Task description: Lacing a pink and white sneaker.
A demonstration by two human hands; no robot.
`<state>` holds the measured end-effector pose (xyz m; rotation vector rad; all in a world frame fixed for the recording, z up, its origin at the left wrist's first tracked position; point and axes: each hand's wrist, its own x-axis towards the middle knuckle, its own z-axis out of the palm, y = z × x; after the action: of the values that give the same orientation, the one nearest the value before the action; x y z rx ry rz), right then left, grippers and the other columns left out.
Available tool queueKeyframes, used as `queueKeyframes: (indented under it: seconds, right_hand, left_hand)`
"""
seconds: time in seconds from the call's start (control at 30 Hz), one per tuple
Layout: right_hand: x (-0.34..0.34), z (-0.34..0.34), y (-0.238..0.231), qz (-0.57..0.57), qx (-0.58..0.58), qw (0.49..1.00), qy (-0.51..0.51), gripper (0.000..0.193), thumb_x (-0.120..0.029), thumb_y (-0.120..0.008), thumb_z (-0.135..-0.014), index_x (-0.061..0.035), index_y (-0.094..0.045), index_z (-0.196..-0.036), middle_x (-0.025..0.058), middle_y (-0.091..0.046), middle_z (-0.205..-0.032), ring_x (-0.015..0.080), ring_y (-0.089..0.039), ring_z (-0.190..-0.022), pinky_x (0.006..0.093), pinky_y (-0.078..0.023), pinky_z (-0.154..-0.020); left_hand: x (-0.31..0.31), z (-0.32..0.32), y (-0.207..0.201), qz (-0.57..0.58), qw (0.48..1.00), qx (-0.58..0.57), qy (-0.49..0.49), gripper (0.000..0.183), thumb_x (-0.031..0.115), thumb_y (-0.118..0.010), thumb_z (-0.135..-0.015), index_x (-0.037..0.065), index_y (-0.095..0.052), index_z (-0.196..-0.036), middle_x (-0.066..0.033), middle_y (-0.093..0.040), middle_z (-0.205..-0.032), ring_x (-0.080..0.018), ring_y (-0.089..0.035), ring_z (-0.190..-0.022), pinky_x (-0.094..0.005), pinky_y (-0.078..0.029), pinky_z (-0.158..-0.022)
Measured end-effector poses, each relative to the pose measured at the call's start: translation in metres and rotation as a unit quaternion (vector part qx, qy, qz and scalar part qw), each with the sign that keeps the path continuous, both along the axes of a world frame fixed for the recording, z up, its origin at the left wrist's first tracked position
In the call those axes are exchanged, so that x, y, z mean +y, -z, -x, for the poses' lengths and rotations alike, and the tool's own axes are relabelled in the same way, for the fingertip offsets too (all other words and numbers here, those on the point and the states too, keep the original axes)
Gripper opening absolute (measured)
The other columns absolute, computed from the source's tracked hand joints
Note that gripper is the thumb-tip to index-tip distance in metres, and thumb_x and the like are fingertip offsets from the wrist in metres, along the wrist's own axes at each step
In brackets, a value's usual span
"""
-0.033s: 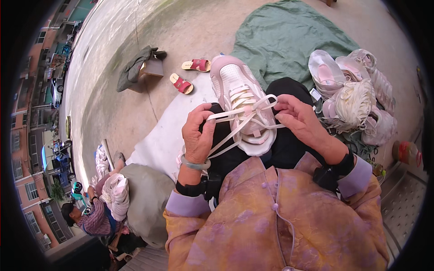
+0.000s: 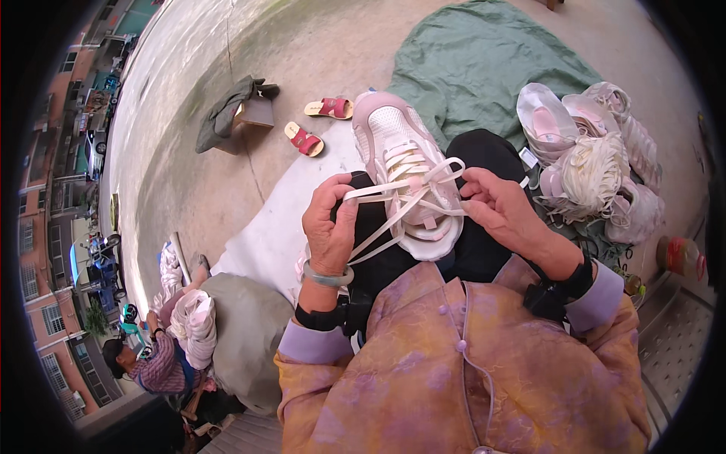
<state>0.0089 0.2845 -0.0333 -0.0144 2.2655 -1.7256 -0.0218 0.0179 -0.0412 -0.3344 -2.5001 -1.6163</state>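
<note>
A white and pink sneaker (image 2: pixel 383 125) rests on my lap, between my dark-trousered legs, toe pointing away from me. Its white lace (image 2: pixel 378 191) is tied in a bow over the tongue. Between thumb and forefinger, my left hand (image 2: pixel 330 223) pinches the end of the bow's left loop. My right hand (image 2: pixel 505 212) is closed at the right side of the bow, fingertips pinching the lace by the right loop. Loose lace strands run from the knot down toward my left wrist, which wears a pale bangle (image 2: pixel 327 278).
A pile of pale shoes and laces (image 2: pixel 590 163) lies at the right, near a green cloth (image 2: pixel 484 60). Red slippers (image 2: pixel 304 141) and a small box-like stool (image 2: pixel 255 113) stand at far left. Another person (image 2: pixel 159 367) sits at lower left beside a grey-covered mound (image 2: pixel 246 333).
My right fingers have shifted slightly at the lace. The sneaker, the bow and my left hand are almost where they were.
</note>
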Motion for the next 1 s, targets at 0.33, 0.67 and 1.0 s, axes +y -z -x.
queueKeyframes:
  seconds: [0.33,0.67,1.0]
  right_hand:
    - [0.044,-0.013,-0.032,-0.214,0.238,0.947,-0.039,0.012,-0.012,-0.057,-0.083,-0.0026,-0.055,-0.076,0.0116,-0.051,-0.062,0.031,-0.053,-0.058,0.0363,-0.04,-0.052]
    - [0.072,-0.03,-0.03,-0.201,0.166,0.963,-0.071,0.015,-0.008,-0.065,-0.075,-0.0025,-0.058,-0.088,0.0139,-0.054,-0.065,0.0293,-0.055,-0.058,0.0342,-0.042,-0.052]
    - [0.119,-0.032,-0.047,-0.295,0.219,0.926,-0.089,0.008,-0.007,-0.06,-0.079,-0.0004,-0.059,-0.084,0.0156,-0.059,-0.072,0.0342,-0.058,-0.067,0.037,-0.044,-0.059]
  left_hand:
    - [0.032,-0.013,0.014,-0.086,0.987,-0.13,-0.038,0.01,0.01,-0.05,-0.092,0.003,-0.057,-0.095,0.0028,-0.055,-0.078,-0.0033,-0.049,-0.071,-0.0173,-0.041,-0.063]
    - [0.043,-0.019,0.007,0.012,0.998,-0.063,-0.026,0.016,0.009,-0.057,-0.086,0.0,-0.055,-0.099,-0.0067,-0.056,-0.067,-0.0121,-0.053,-0.058,-0.0259,-0.044,-0.056]
    - [-0.016,-0.04,-0.035,0.068,0.977,-0.188,0.074,0.027,0.0,-0.064,-0.075,0.002,-0.057,-0.102,-0.0004,-0.057,-0.063,-0.0049,-0.049,-0.055,-0.0194,-0.039,-0.051]
